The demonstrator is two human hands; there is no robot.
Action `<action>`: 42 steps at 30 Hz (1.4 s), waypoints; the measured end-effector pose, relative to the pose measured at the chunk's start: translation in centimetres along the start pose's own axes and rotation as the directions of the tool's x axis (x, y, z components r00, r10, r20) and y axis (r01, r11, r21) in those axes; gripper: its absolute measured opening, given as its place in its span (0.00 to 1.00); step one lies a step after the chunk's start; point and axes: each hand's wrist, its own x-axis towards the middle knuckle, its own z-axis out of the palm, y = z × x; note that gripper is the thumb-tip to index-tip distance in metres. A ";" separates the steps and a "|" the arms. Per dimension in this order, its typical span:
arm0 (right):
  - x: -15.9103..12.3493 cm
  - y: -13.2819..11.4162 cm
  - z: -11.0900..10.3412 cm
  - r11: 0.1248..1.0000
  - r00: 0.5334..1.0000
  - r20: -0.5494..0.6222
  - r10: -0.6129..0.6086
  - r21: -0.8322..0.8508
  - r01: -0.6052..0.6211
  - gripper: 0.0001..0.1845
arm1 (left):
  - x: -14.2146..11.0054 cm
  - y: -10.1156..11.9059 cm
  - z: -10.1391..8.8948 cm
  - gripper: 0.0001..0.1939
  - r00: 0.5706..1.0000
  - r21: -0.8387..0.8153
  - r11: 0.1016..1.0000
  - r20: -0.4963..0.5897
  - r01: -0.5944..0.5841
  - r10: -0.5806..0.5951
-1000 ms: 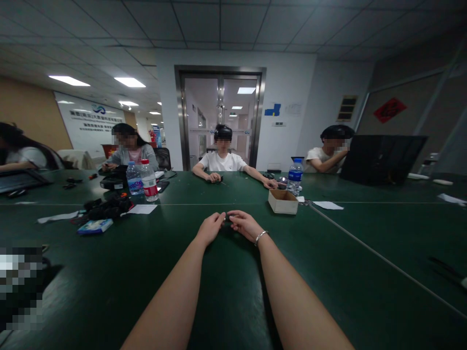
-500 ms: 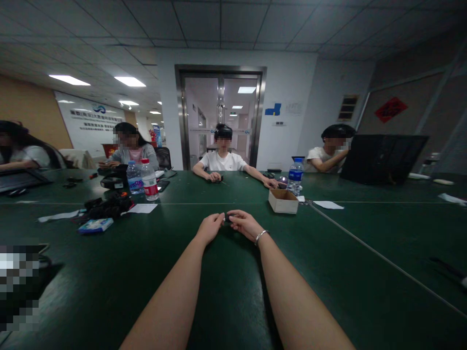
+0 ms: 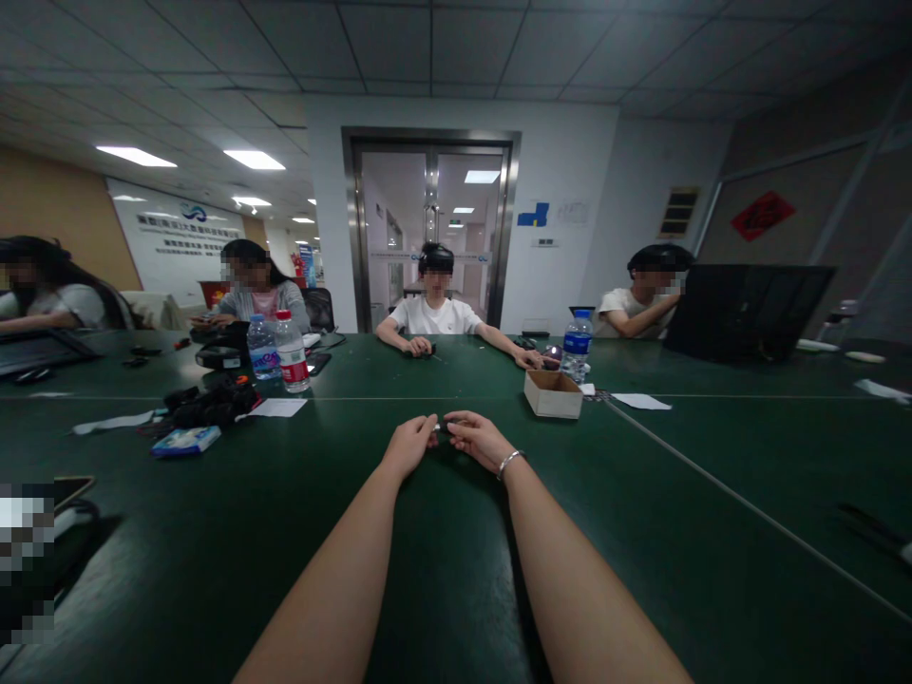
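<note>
My left hand [image 3: 411, 446] and my right hand [image 3: 482, 440] meet over the green table, fingertips almost touching. Between them is a small dark object [image 3: 444, 428] with a pale end on its left side. It is too small to tell its kind. The right thumb and fingers pinch its dark part. The left thumb and fingers are closed at the pale end, and whether that is a separate piece is unclear. A silver bracelet [image 3: 511, 463] circles my right wrist.
An open cardboard box [image 3: 554, 403] stands beyond my right hand, with a water bottle [image 3: 577, 347] behind it. To the left are two bottles, a heap of black gear [image 3: 208, 403] and a blue-white packet [image 3: 186, 441]. A person [image 3: 438, 309] sits opposite; others sit at both sides.
The fingertips of my two hands have drawn very slightly apart, and more of the pale end shows. Both arms stay almost still.
</note>
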 end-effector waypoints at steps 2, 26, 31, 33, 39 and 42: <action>0.0 0.0 0.0 1.000 1.000 -0.002 0.000 0.008 0.000 0.17 | -0.1 0.2 0.0 0.23 1.000 -0.020 1.000 -0.020 0.014 -0.014; 0.3 0.2 -0.2 1.000 0.998 -0.059 0.010 0.024 -0.009 0.13 | 0.1 0.2 -0.2 0.15 0.997 -0.220 0.973 -0.041 -0.074 0.067; 0.0 0.0 0.1 1.000 0.999 -0.045 0.012 0.011 -0.011 0.15 | 0.3 0.0 0.0 0.14 0.999 -0.268 0.963 -0.025 -0.036 0.030; 0.0 0.0 0.1 1.000 0.999 -0.032 0.008 0.003 -0.008 0.15 | 0.4 -0.1 0.0 0.16 0.999 -0.260 0.965 -0.019 -0.037 0.033; 0.0 0.0 0.0 1.000 1.000 0.005 -0.003 0.001 0.003 0.17 | 0.2 -0.1 -0.3 0.21 1.000 -0.097 0.995 -0.015 0.026 -0.027; 0.0 -0.1 0.1 1.000 1.000 -0.006 0.001 0.016 -0.001 0.16 | 0.1 0.0 -0.2 0.20 0.999 -0.119 0.992 -0.024 0.037 -0.040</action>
